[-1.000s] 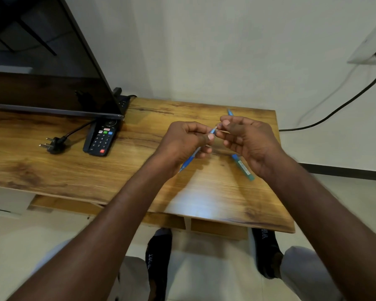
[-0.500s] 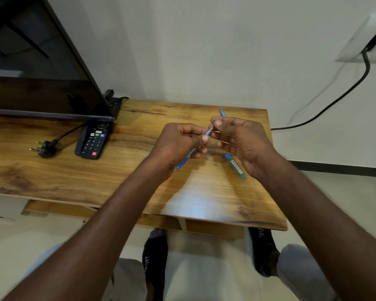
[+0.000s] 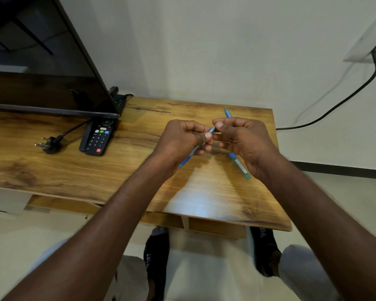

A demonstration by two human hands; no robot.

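Above the wooden table (image 3: 204, 192), my left hand (image 3: 182, 140) grips a blue pen (image 3: 186, 160), with the barrel slanting down to the left out of my fist. My right hand (image 3: 245, 140) meets it from the right and pinches the pen's front tip between thumb and fingers. The two hands touch at the tip. A second blue pen (image 3: 240, 166) with a teal end and a label lies on the table under my right hand. Its middle is hidden by that hand.
A black remote (image 3: 98, 137) and a loose black plug (image 3: 49, 145) lie on the table's left part, in front of a dark TV screen (image 3: 41, 61). A power strip (image 3: 119, 101) sits behind the screen. A black cable (image 3: 334, 107) runs down the wall at right.
The hands have come closer together at the pen's tip. The thin rod seen between them a second ago no longer shows. The pen on the table has not moved.
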